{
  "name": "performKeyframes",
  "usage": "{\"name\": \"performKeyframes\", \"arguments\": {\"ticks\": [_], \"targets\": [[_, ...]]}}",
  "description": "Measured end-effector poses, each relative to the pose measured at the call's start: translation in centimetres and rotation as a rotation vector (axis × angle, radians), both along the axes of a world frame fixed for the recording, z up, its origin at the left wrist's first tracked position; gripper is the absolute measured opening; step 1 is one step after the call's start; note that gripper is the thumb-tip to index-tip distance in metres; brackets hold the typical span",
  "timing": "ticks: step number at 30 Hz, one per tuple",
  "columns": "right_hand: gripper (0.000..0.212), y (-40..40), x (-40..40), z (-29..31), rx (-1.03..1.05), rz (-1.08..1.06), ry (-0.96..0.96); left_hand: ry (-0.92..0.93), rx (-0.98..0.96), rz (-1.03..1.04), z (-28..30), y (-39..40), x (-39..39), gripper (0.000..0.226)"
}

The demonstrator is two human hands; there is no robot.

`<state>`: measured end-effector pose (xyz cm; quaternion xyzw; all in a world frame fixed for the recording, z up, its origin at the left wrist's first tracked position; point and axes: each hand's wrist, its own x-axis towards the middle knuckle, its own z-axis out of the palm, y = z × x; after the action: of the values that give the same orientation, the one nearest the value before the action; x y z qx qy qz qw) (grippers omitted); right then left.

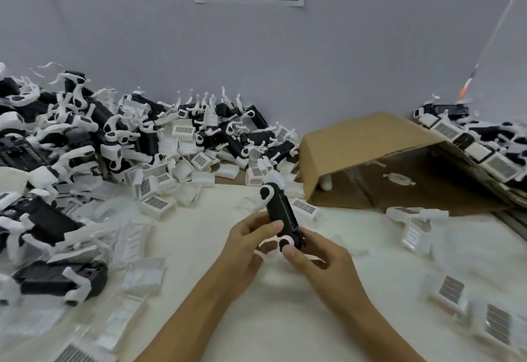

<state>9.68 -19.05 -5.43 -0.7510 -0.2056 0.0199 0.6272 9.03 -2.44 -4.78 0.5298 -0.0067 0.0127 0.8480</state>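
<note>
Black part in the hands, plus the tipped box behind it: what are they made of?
Black part: looks like moulded plastic with a matt-to-satin finish, going by its smooth, rounded edges. Its white end cap seems to be the same plastic, slightly glossier. Tipped box: brown cardboard with a dull, fibrous surface and folded flaps. It is probably corrugated, but the edges are too blurred to confirm.

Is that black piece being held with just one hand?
No, the left hand and the right hand both grip the black piece, one on each side of its near end.
</note>
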Motion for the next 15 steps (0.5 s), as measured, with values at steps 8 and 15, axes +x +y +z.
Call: {"name": "performKeyframes", "arguments": {"ticks": [8, 15], "targets": [[0.048, -1.3, 0.6, 0.3, 0.076, -0.101, -0.035, -0.034, 0.04, -0.024, -0.5, -1.4, 0.1, 0.037], [0.047, -1.1, 0.1, 0.6, 0.057, -0.062, -0.012, -0.047, 0.092, 0.068, -0.1, -2.2, -0.5, 0.034]]}}
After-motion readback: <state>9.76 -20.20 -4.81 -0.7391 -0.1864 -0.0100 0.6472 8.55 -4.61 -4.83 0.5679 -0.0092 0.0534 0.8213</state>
